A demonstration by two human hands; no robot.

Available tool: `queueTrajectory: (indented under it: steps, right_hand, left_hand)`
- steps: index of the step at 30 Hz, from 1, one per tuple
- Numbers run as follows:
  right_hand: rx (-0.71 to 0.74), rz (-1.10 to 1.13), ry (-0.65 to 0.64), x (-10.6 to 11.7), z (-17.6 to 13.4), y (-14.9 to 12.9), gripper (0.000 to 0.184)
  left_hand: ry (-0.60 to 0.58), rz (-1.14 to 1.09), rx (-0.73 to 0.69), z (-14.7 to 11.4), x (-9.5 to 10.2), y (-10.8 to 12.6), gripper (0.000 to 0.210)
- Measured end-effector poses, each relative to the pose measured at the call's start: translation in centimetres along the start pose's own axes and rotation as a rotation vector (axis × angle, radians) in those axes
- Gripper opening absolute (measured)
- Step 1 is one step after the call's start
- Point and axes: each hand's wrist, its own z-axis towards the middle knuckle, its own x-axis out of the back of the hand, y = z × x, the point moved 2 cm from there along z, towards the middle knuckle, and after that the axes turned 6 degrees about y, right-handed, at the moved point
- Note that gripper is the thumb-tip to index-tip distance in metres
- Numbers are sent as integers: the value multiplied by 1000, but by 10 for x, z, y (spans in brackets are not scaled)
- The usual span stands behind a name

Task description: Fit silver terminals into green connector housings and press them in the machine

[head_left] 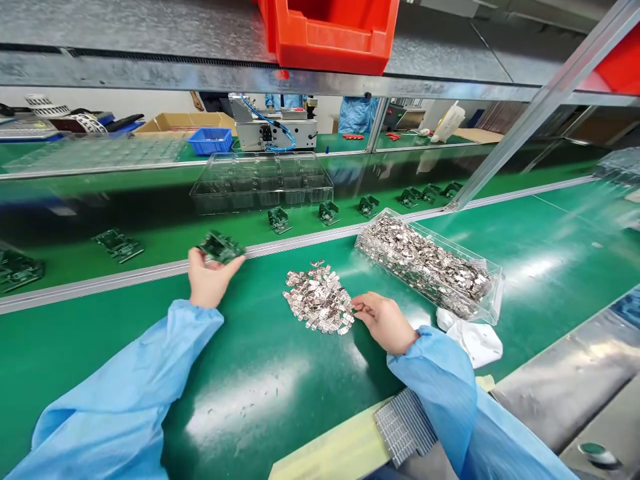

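Observation:
My left hand (210, 280) grips a green circuit board (221, 247) by its edges, above the metal rail beside the belt. At the right side of a loose pile of small silvery metal pieces (320, 299), my right hand (384, 320) has its thumb and fingers drawn together in a pinch. Whether a piece sits between those fingertips cannot be made out. Just beyond that hand stands a clear plastic box (493, 303) full of the same kind of metal pieces. A crumpled white cloth or glove (473, 339) lies by the box's near corner.
Several circuit boards (119, 245) lie along the green belt (165, 233) behind the rail. A clear compartment tray (263, 183) rests farther back. Overhead, a red bin (333, 40) sits on a metal shelf, and a slanted metal post (540, 107) crosses the right side.

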Motion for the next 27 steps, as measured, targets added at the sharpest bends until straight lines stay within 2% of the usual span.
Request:
queueTrajectory:
  steps: [2, 6, 10, 13, 16, 19, 23, 27]
  right_hand:
    - [-41, 136, 55, 5, -9, 6, 21]
    - [-154, 407, 180, 12, -29, 16, 11]
    - [-289, 650, 222, 17, -52, 9, 29]
    - [-347, 790, 304, 22, -71, -8, 36]
    - [-251, 791, 366, 20, -90, -28, 28]
    - [-158, 692, 391, 12, -108, -43, 17]
    - [-77, 527, 434, 8, -122, -45, 9]
    - [-68, 526, 446, 11, -128, -41, 11]
  left_hand:
    - [-149, -179, 52, -43, -18, 14, 67]
    - [-374, -283, 225, -122, -35, 41, 63]
    - [-547, -381, 370, -173, -39, 57, 62]
    - [-600, -422, 445, -199, -40, 65, 62]
    - [-617, -453, 498, -218, -44, 73, 61]
    - [-641, -483, 532, -233, -47, 80, 56]
    - [-719, -536, 531, -248, -49, 81, 56]
    - [-795, -552, 454, -257, -46, 78, 59]
